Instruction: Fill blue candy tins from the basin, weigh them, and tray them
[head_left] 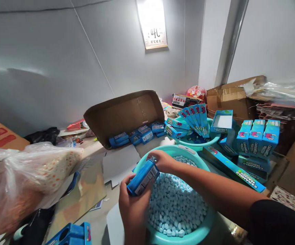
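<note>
A small blue candy box (144, 178) is gripped in my left hand (134, 204), tilted with its upper end to the right and its barcode side facing up. At that upper end, the fingers of my right hand (162, 161) are curled together around a small shiny bit that I cannot make out. Both hands are over a turquoise tub (206, 234) filled with pale blue candies (175, 207). Behind the tub, several similar blue boxes (147, 136) lie in an open cardboard carton (122, 117).
A second turquoise basin (215, 139) holds fanned blue boxes (194, 119). Caramelo Macizo boxes (258, 137) stand at right, near a long blue carton (235, 168). At left is a clear plastic bag (35, 183); a blue holder with round holes (72, 234) sits in front.
</note>
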{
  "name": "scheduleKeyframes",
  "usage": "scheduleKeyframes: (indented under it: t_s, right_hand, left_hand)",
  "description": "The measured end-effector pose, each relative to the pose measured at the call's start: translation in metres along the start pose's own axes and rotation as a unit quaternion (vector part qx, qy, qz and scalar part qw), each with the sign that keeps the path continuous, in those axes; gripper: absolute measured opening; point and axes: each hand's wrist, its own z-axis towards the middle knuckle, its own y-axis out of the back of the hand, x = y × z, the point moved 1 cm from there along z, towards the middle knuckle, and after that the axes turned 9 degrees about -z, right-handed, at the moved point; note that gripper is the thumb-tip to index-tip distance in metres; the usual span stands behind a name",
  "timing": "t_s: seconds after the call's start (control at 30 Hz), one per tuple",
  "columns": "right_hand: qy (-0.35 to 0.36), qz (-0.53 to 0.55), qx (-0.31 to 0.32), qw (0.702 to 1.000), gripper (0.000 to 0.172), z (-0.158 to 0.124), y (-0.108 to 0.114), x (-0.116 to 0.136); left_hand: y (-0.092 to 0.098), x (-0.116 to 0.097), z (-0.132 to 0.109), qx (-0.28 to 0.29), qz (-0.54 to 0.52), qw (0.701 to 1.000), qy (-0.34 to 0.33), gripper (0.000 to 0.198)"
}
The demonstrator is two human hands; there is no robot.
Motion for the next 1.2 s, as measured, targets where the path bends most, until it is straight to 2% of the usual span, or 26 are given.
scheduleKeyframes:
  t_s: [0.1,0.23,0.33,0.4,0.53,0.6,0.77,0.93,1.03,1.2]
  right_hand:
    - [-0.048,0.001,0.005,0.999,0.023,0.005,0.000,-0.004]
    - [-0.066,-0.041,0.003,0.997,0.027,0.002,-0.001,-0.013]
    - [-0.053,-0.074,0.016,0.996,0.028,0.000,-0.004,-0.020]
    - [-0.039,-0.089,0.033,0.995,0.026,0.002,-0.006,-0.024]
    - [-0.018,-0.106,0.076,0.991,0.025,0.006,-0.011,-0.032]
    - [-0.013,-0.102,0.103,0.989,0.030,0.002,-0.012,-0.036]
    - [-0.002,-0.087,0.173,0.981,0.038,-0.031,-0.003,-0.035]
    - [-0.016,-0.069,0.212,0.975,0.036,-0.056,0.009,-0.023]
    - [-0.046,-0.040,0.229,0.971,0.032,-0.057,0.009,-0.019]
    - [-0.117,0.016,0.237,0.964,0.028,-0.051,0.006,-0.018]
  left_hand:
    - [0.004,0.003,0.002,-0.033,-0.039,0.998,0.041,0.073]
    - [0.006,0.012,0.010,-0.055,-0.169,0.980,0.086,0.076]
    - [0.005,0.018,0.018,-0.038,-0.255,0.960,0.110,0.083]
    - [0.004,0.020,0.022,-0.010,-0.274,0.955,0.116,0.081]
    - [0.003,0.022,0.024,0.058,-0.251,0.954,0.150,0.074]
    - [0.003,0.021,0.023,0.086,-0.237,0.958,0.138,0.073]
    - [0.000,0.018,0.018,0.135,-0.243,0.956,0.099,0.067]
    - [-0.008,0.017,0.013,0.139,-0.166,0.975,0.058,0.053]
    - [-0.009,0.016,0.011,0.159,-0.138,0.977,0.042,0.052]
    - [-0.005,0.018,0.011,0.148,-0.088,0.985,0.018,0.052]
